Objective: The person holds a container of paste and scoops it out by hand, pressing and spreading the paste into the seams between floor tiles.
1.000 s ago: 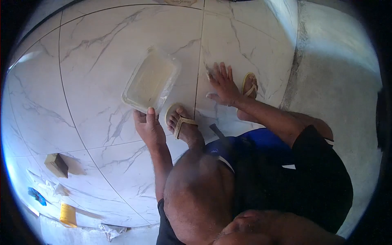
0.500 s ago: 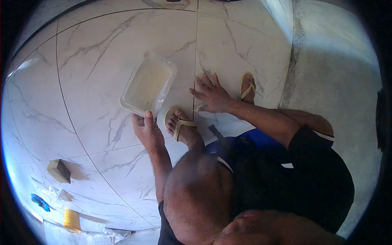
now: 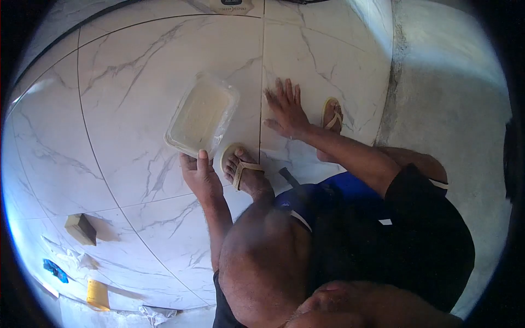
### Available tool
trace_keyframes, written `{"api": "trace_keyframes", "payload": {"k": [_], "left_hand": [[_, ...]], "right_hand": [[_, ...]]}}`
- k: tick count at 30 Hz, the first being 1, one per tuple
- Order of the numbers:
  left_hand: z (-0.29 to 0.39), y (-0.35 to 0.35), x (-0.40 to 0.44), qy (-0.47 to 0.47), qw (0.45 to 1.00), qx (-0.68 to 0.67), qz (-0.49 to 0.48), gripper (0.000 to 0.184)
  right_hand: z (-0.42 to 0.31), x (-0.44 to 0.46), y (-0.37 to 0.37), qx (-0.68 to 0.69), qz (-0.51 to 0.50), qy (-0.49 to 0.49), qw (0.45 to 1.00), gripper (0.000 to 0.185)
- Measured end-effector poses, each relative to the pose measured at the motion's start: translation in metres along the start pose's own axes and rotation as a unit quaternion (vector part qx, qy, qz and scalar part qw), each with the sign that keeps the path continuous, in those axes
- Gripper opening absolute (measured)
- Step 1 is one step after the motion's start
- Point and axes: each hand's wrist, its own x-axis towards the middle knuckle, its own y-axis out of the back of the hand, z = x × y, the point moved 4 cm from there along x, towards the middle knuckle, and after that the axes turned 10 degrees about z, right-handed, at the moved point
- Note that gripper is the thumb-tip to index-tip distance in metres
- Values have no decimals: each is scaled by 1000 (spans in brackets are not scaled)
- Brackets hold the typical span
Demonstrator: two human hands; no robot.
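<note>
A clear rectangular plastic container (image 3: 201,115) with pale contents is gripped at its near edge by my left hand (image 3: 201,174), thumb on the rim and fingers beneath. To the right, my right hand (image 3: 288,109) is spread, palm down, on or just over the marbled floor tile (image 3: 164,104), beside a dark joint line. Nothing shows in its fingers. My sandaled left foot (image 3: 244,170) is just right of the container's near end, and my other foot (image 3: 332,115) is right of my right hand.
A greyish-tan block (image 3: 81,229), a blue crumpled item (image 3: 56,270), a yellow cup (image 3: 98,294) and crumpled plastic (image 3: 158,314) lie at the lower left. A dark handle-like object (image 3: 289,176) is near my knees. Rough concrete (image 3: 437,109) borders the tiles at right.
My right hand has swept left over the tile, then back a little right and upward, fingers still spread. The container remains in my left hand, almost in the same place.
</note>
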Motion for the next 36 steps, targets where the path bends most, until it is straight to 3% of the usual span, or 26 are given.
{"api": "trace_keyframes", "payload": {"k": [1, 4, 7, 10, 13, 16, 18, 21, 30, 33, 36], "left_hand": [[0, -1, 0, 1, 1000, 1, -3, 60], [-4, 1, 2, 1, 1000, -3, -9, 58], [-4, 5, 3, 7, 1000, 0, -9, 57], [-1, 2, -1, -4, 1000, 22, 3, 51], [0, 3, 1, 2, 1000, 21, -12, 50], [0, 2, -1, -14, 1000, 13, -13, 46], [-2, 5, -1, -10, 1000, 22, -1, 45], [0, 6, -2, -8, 999, 30, -6, 44], [2, -2, -3, -8, 1000, -17, 11, 51], [1, -1, -1, -6, 1000, 6, -3, 48], [0, -1, 1, -4, 1000, 29, -2, 47]], "right_hand": [[4, 0, 2, -10, 36, -26, 999, 88], [-15, -5, 2, 46, -103, 148, 983, 83], [-8, 11, 10, -19, -40, 39, 998, 86], [-2, 18, 10, -30, -99, 67, 992, 87], [-2, 5, 1, 114, -134, 312, 934, 85], [42, 50, 23, -36, 11, 74, 997, 79], [78, 85, 37, -77, 158, -80, 981, 75], [104, 124, 52, -83, 209, -79, 971, 76], [91, 159, 52, -123, 180, -93, 972, 74], [62, 147, 69, -33, 120, -23, 992, 62], [42, 125, 79, 143, 138, 43, 979, 55]]}}
